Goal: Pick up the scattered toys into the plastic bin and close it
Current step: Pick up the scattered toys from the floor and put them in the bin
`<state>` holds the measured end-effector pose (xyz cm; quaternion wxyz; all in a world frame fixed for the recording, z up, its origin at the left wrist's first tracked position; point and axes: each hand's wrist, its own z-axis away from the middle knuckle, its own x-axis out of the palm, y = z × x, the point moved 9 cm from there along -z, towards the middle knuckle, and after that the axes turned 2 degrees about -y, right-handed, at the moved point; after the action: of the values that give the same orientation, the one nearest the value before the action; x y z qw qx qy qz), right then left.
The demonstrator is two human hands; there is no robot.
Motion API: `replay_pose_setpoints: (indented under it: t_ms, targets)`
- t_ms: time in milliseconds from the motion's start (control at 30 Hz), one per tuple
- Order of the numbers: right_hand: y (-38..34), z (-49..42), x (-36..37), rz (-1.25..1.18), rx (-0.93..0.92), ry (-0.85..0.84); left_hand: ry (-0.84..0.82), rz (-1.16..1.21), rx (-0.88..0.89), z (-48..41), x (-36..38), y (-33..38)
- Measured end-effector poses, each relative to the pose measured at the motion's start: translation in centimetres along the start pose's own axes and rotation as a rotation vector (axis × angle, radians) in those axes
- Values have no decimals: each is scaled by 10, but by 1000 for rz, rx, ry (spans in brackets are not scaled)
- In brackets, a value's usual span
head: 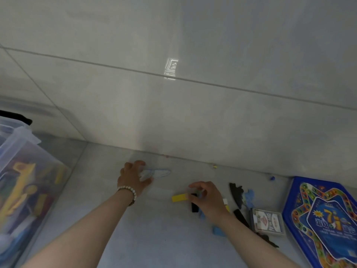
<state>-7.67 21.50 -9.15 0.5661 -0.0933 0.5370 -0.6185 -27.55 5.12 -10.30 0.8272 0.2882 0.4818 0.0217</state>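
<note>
A clear plastic bin (pixel 25 151) stands at the left with several colourful toys inside, among them a yellow one. My left hand (pixel 131 178) grips a pale flat toy piece (pixel 158 173) on the floor near the wall. My right hand (pixel 207 198) pinches a small dark piece above a yellow block (pixel 179 198) and a black block (pixel 194 207). Blue pieces (pixel 218 231) lie under my right forearm. Black curved pieces (pixel 236 194) and a light blue piece (pixel 249 198) lie to the right.
A deck of playing cards (pixel 268 222) and a blue hexagonal board game box (pixel 326 221) lie at the right. The tiled wall (pixel 173 93) meets the floor just beyond my hands. Two tiny pieces (pixel 272 178) sit by the wall base.
</note>
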Motion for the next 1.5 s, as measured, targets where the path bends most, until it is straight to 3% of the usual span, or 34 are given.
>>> replay_pose_setpoints:
  t_ms: [200,400,533,733,833,933,1033,1133,1500]
  targets:
    - [-3,-4,20,187,-53,-57,-35,-94,20,5,9,-7]
    - [-6,1,25,368,-91,31,-82,107,107,31,24,-4]
    - [-5,4,22,407,-90,6,-131,418,22,46,32,1]
    - [-26,12,-4,-155,8,185,-395,1144,-209,78,56,31]
    - [-50,17,1,-180,-67,84,-509,1348,-301,88,69,47]
    - [-37,20,-6,-172,-36,76,-494,1549,-406,88,77,52]
    - [3,21,-29,-214,81,176,-444,1537,-450,87,83,41]
    - [31,24,-26,-131,163,155,-440,1524,-492,91,89,30]
    - [23,21,10,209,212,107,-506,1196,-361,105,98,21]
